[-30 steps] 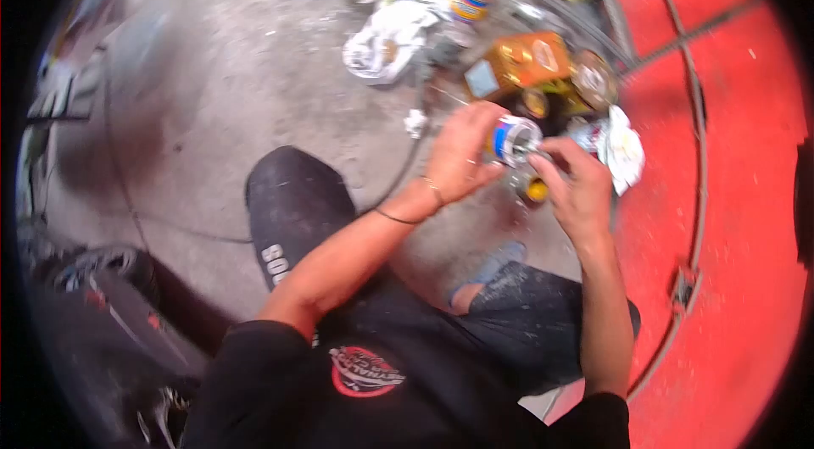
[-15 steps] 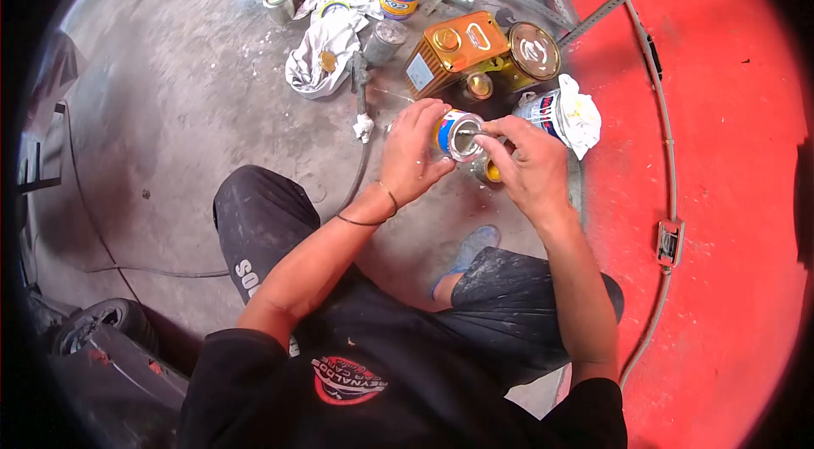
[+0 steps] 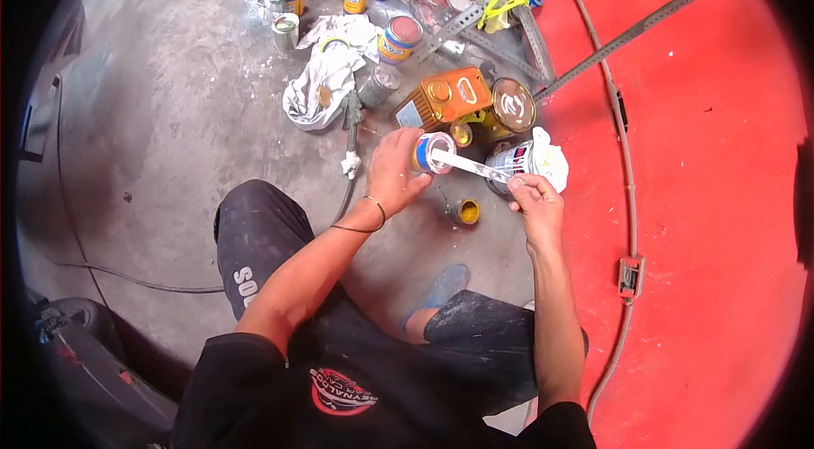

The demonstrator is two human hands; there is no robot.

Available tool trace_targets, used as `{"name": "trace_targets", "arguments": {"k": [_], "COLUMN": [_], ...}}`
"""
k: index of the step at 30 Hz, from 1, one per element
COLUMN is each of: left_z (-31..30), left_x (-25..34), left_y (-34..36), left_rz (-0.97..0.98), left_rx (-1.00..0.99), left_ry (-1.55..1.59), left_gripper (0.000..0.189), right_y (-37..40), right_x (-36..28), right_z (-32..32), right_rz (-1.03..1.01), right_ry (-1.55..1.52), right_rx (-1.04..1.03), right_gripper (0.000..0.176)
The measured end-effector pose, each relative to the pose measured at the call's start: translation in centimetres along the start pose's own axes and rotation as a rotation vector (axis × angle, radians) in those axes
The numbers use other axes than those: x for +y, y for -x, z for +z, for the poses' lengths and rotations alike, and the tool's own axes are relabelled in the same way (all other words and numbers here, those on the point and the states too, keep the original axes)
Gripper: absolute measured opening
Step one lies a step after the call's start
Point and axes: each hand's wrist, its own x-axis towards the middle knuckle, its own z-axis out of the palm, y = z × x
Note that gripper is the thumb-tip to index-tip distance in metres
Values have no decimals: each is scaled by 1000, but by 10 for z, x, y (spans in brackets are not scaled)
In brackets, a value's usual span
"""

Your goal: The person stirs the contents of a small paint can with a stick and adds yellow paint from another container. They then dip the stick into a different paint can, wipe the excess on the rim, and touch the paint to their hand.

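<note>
My left hand (image 3: 394, 173) is wrapped round a small blue-labelled paint can (image 3: 420, 154), tilted with its mouth turned to the right. Pinched in the fingers of my right hand (image 3: 540, 207) is a flat, whitish stirring stick (image 3: 471, 167) with dark smears toward the held end. The stick's far tip overlaps the can's open mouth in this view. Below the can, a small open tin with yellow inside (image 3: 468, 211) stands on the floor.
An orange rectangular can (image 3: 462, 94), a large round tin (image 3: 513, 107) and a white-cloth-topped bucket (image 3: 509, 162) stand just beyond my hands. Crumpled white cloth (image 3: 318, 89) and several paint cans lie farther off. A hose (image 3: 346, 190) and metal frame (image 3: 534, 46) are nearby.
My right hand has drawn away from the can's mouth, down and to the right, exposing the stick's length. My left hand still holds the can. The view has shifted slightly.
</note>
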Motion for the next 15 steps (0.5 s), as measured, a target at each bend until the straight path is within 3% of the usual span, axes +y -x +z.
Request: {"name": "trace_targets", "arguments": {"k": [15], "left_z": [4], "left_x": [-10], "left_y": [1], "left_rz": [32], "left_rx": [1], "left_ry": [-14], "left_gripper": [77], "right_y": [2], "right_x": [-32], "right_z": [-30], "right_rz": [-70], "right_ry": [-64], "right_rx": [59], "right_gripper": [18]}}
